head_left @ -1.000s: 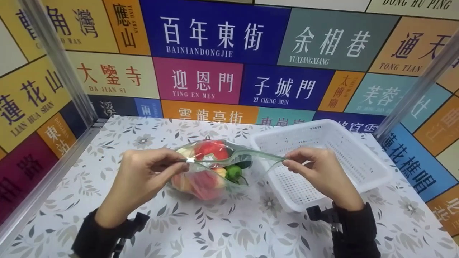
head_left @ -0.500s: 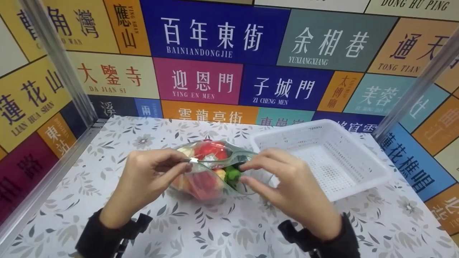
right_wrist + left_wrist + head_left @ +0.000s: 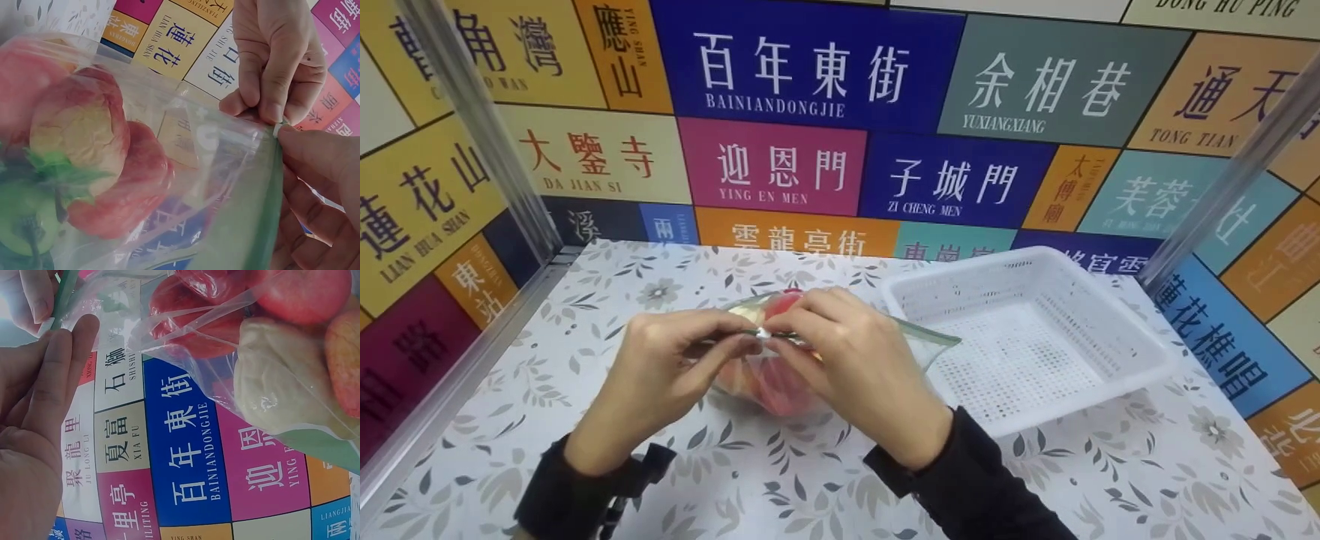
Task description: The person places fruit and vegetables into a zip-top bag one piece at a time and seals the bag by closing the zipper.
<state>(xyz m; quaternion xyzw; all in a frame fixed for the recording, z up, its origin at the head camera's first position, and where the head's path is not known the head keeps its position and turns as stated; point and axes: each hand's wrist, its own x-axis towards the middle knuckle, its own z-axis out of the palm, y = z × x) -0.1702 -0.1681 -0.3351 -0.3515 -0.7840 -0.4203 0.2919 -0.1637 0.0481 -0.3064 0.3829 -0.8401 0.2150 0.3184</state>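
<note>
A clear zip bag (image 3: 776, 386) with a green zip edge lies on the table, filled with fruit and vegetables. My left hand (image 3: 667, 367) pinches the left end of its zip edge. Right beside it, my right hand (image 3: 862, 367) pinches the same edge at the white slider (image 3: 277, 130). The right wrist view shows a red and yellow fruit (image 3: 79, 132) and a green pepper (image 3: 28, 225) through the plastic. In the left wrist view a red apple (image 3: 306, 292) and a pale, lumpy vegetable (image 3: 278, 374) show. My right hand covers part of the bag in the head view.
A white perforated plastic basket (image 3: 1099, 397) stands right of the bag, whose right corner overlaps its near rim. The table (image 3: 780, 487) has a leaf-patterned cover. Panels with lettering (image 3: 802, 67) rise behind, with clear posts at the corners.
My right hand has let go of the right end of the zip edge and moved left, to the slider beside my left hand. The left hand keeps its pinch almost in place.
</note>
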